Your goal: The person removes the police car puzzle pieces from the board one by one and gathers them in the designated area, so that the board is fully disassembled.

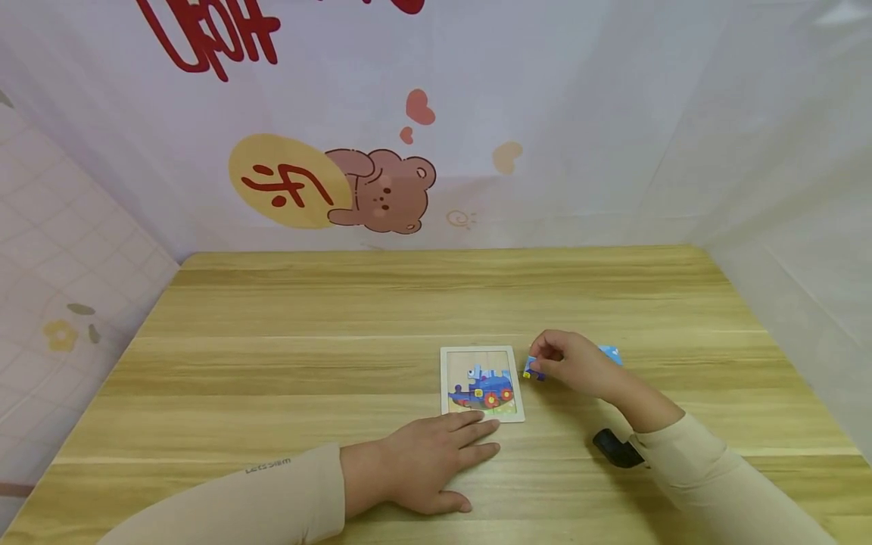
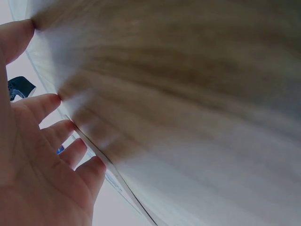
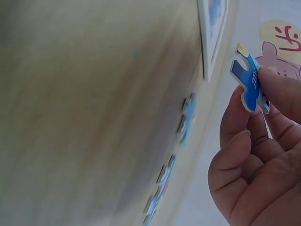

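A jigsaw puzzle board (image 1: 482,350) with a pale frame lies on the table, partly filled with a blue train picture that has red wheels. Bare wood shows in its upper part. My right hand (image 1: 574,365) pinches a blue puzzle piece (image 3: 252,84) between thumb and finger, just right of the board and raised off the table in the right wrist view. Fingers spread, my left hand (image 1: 436,462) rests at the board's lower edge, its fingertips (image 2: 97,165) touching the frame.
More loose puzzle pieces (image 3: 187,120) lie on the wooden table (image 1: 272,341), mostly hidden behind my right hand in the head view. A light blue piece (image 1: 611,353) shows beyond that hand. A black object (image 1: 616,448) sits by the right sleeve. Printed cloth hangs behind.
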`<state>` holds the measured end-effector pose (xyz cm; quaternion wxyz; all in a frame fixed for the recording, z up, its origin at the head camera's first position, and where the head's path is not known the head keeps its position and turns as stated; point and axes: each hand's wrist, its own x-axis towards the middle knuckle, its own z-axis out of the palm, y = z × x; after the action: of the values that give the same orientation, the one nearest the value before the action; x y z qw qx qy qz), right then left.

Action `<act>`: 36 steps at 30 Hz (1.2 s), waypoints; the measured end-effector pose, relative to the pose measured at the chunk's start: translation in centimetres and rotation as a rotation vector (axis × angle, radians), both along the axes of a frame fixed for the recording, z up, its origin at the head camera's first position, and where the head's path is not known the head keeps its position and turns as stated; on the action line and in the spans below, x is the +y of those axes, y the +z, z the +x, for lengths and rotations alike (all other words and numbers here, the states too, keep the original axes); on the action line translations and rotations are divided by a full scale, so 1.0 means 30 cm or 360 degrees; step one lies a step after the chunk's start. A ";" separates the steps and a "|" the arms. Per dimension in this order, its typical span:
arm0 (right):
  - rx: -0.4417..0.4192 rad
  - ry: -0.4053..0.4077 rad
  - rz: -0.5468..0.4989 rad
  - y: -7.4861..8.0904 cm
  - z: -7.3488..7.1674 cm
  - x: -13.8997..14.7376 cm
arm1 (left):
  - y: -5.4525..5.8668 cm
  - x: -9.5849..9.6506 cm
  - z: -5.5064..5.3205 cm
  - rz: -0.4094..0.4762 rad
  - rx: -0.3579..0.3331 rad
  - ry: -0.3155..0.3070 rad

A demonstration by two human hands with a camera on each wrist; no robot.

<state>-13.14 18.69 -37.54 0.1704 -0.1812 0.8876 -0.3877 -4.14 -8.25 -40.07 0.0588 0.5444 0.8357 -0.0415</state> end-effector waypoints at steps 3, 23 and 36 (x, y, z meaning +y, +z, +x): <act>-0.0022 0.0003 0.0001 -0.004 0.001 0.012 | -0.001 -0.001 0.000 0.0012 0.0022 -0.0003; -0.0147 0.0072 0.0046 -0.033 0.016 0.050 | -0.005 -0.004 0.000 0.0026 -0.0014 -0.0005; -0.0189 0.0135 0.0108 -0.038 0.020 0.050 | -0.010 -0.007 -0.002 0.0046 -0.0034 -0.0003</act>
<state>-12.55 20.19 -38.69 0.2451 -0.1895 0.8801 -0.3598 -4.21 -8.47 -40.36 0.0597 0.5464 0.8350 -0.0236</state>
